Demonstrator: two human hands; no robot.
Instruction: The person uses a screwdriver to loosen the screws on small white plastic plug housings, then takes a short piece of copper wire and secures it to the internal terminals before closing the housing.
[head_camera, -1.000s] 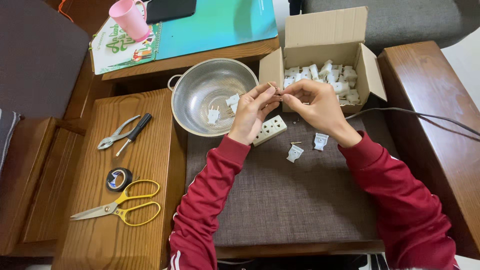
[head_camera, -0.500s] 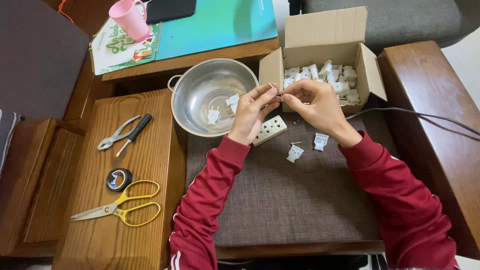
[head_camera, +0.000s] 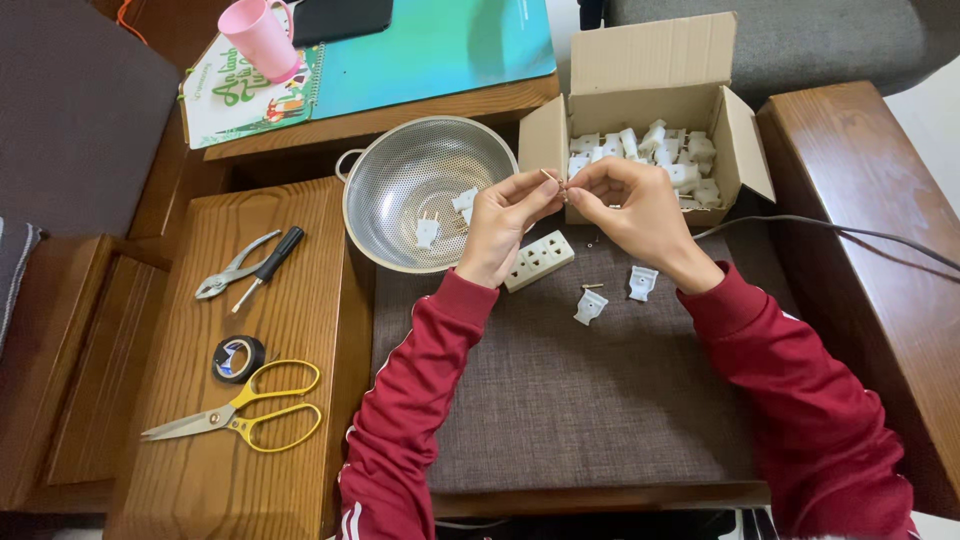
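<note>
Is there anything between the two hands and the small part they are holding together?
Nothing visible. The left hand and the right hand both pinch the small part directly with their fingertips, above the grey mat and in front of the cardboard box.

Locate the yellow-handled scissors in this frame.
In the head view, the yellow-handled scissors lie on the wooden surface at lower left, just below the roll of black tape, well left of both hands.
</note>
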